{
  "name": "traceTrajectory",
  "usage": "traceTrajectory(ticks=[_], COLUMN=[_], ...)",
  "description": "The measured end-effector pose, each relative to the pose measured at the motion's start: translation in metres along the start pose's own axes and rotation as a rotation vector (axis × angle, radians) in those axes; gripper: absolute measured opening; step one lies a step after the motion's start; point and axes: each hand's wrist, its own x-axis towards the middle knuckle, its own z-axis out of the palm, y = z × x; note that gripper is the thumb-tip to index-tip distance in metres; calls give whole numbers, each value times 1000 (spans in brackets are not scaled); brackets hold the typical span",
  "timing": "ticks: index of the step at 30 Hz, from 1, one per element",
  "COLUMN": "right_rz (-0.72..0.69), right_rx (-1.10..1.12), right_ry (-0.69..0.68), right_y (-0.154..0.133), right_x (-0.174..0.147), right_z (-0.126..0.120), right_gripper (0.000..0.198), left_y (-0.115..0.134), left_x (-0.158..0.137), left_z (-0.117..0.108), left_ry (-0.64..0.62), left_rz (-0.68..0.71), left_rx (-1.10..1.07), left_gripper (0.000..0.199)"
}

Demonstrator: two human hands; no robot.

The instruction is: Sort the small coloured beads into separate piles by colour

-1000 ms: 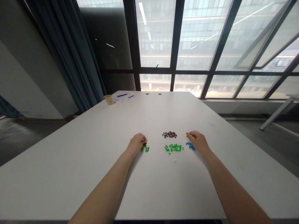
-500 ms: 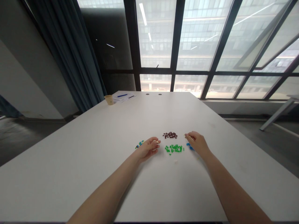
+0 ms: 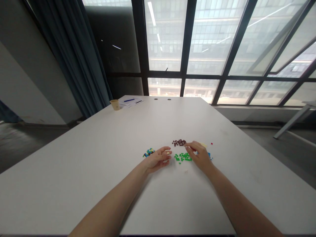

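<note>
The right hand (image 3: 199, 156) has been shifted leftward to the brown pieces (image 3: 176, 143) on the table (image 3: 172, 204), its grip unclear — pale-yellow pieces (image 3: 203, 144) are left exposed. The left hand (image 3: 157, 159) is held open — a cream piece (image 3: 168, 152) at its fingers.

1. the table (image 3: 158, 121) has open room along its right edge.
2. cup (image 3: 115, 105) and papers (image 3: 130, 102) block its far left corner.
3. green pieces (image 3: 182, 157) obstruct the gap between left hand (image 3: 158, 158) and right hand (image 3: 198, 155).

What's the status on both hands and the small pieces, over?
Left hand: loosely open, small pale piece at it. Right hand: close by brown pieces, grip unclear. View: right hand partly hides blue pieces.
</note>
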Motion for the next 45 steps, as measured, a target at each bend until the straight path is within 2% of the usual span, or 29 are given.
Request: traceTrajectory(ticks=[7, 19, 23, 27, 29, 32, 35, 39, 45], right_rz=[-160, -174, -52, 213, 346, 494, 566, 579, 584], right_rx=[51, 15, -38, -229, -346, -426, -428, -427, -379], right_ry=[-109, -149, -5, 170, 207, 164, 97, 37, 15], right_y=[-28, -24, 7, 73, 103, 132, 142, 145, 148], right_x=[-7, -6, 4, 4, 0, -8, -10, -9, -11], right_z=[21, 26, 4, -31, -43, -45, -35, -26, -31], right_gripper=[17, 14, 16, 22, 24, 25, 24, 24, 29], left_y=[-7, -13, -10, -9, -9, -8, -6, -5, -3], left_x=[2, 4, 3, 3, 4, 3, 3, 3, 2], left_z=[2, 1, 1, 0, -1, 0, 0, 0, 1], left_ry=[74, 36, 116, 174, 176, 175, 192, 209, 226], left_rz=[-53, -49, -85, -78, -79, -84, -75, -67, -63], left_rx=[72, 153, 169, 170, 168, 166, 164, 168, 158], left_gripper=[34, 35, 40, 40, 39, 37, 37, 37, 37])
